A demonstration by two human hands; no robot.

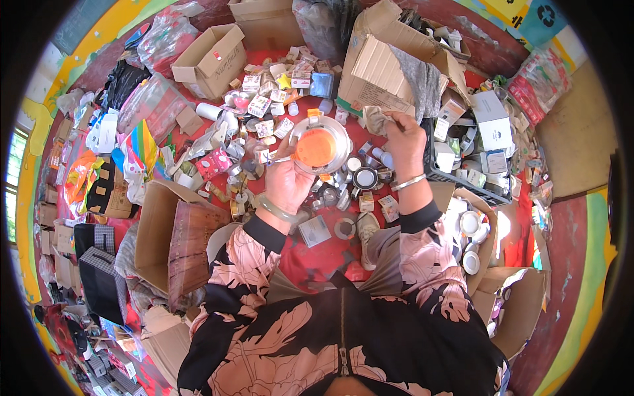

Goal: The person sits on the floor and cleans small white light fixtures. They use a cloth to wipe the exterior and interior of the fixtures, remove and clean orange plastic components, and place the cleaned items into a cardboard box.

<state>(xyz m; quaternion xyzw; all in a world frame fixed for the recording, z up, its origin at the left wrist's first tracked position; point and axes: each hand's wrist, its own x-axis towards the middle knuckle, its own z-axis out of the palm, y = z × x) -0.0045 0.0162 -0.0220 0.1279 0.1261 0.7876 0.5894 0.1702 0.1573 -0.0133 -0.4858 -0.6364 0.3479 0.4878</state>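
My left hand (288,179) is closed round the edge of a round see-through dish (341,140) with an orange disc in its middle and small orange tabs at its rim. To the right, my right hand (404,140) pinches a crumpled greyish-beige cloth (376,121). The cloth hangs apart from the dish, to its right. Under both hands lie loose small cups, jars and little boxes, among them a white-rimmed dark cup (364,178) and a small white box (314,231).
A large open carton (383,76) and a dark plastic crate (465,183) stand at the far right. Another open carton (210,63) is at the far left, with a tall one (198,247) near my left arm. Plastic bags (142,109) and small boxes crowd the red floor.
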